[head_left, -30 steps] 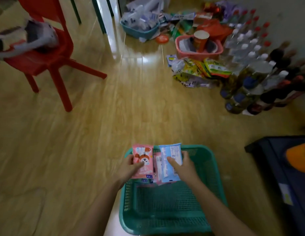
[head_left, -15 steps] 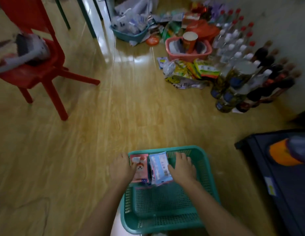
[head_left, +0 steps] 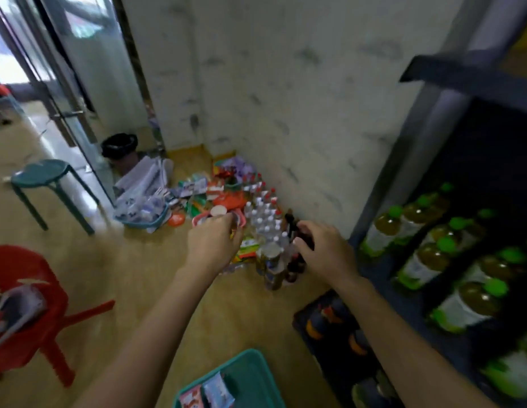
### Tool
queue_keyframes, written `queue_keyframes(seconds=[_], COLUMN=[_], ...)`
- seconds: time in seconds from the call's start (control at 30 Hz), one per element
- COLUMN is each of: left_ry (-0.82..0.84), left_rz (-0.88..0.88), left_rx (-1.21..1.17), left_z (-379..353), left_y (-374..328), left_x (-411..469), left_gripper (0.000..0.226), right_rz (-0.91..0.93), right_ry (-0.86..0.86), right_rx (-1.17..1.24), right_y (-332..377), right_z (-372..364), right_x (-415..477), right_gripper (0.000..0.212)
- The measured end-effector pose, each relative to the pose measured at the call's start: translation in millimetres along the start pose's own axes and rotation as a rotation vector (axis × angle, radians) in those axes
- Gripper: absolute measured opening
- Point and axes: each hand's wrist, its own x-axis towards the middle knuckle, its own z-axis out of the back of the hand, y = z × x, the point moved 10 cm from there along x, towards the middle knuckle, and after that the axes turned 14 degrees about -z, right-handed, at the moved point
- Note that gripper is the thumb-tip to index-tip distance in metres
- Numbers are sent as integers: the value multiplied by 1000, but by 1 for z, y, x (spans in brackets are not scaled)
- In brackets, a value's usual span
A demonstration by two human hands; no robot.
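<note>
Fair warning, the whole frame is pretty smeared. The left hand [head_left: 213, 245] covers part of the pink tub [head_left: 241, 219] and the snack bags [head_left: 247, 250]. Its fingertips blur out, so I can't tell if it's holding anything. Same deal with the right hand [head_left: 324, 248]: it sits in front of the dark bottles [head_left: 294, 228] with its fingers hidden on the far side, so touching or not, no idea. Labels on the clear bottles [head_left: 263, 214] are too small to read. The green basket [head_left: 249, 353] is cut off by the bottom edge, along with the two packets [head_left: 216, 389] in it. The red chair [head_left: 26, 278] runs off the left edge, and the shelf bottles [head_left: 427, 260] run off the right.
</note>
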Motion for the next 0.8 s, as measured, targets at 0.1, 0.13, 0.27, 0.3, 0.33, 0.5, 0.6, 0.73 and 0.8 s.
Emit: queue_keyframes(seconds=[0.1, 0.13, 0.27, 0.3, 0.33, 0.5, 0.6, 0.73, 0.8], left_ry=[-78, -93, -125, -136, -151, -188, -154, -117, -91], left_rz=[-160, -208, -425, -494, -565, -871, -1004, -1143, -1192], left_rx=[-14, -35, -147, -188, -225, -389, -494, -581, -608], left_z=[76, 93, 140, 148, 155, 185, 198, 214, 222], left_y=[-80, -107, -220, -249, -278, -419, -498, -596, -640], left_x=[46, 55, 65, 62, 56, 3, -40, -103, -135], left_gripper=[26, 26, 26, 26, 26, 23, 22, 21, 21], right_rz=[-26, -48, -185, -224, -269, -503, -659, -846, -923], right_ry=[-160, -203, -344, -383, -424, -578, -653, -752, -785], right_rx=[-14, -23, -60, -62, -62, -100, -116, -135, -152], right_y=[-7, -14, -56, -68, -82, -155, -195, -245, -268], right_z=[124, 157, 265, 288, 308, 380, 419, 466, 485], right_x=[-10, -18, -72, -90, -110, -227, -306, -413, -463], right_gripper=[34, 34, 35, 35, 35, 33, 32, 31, 30])
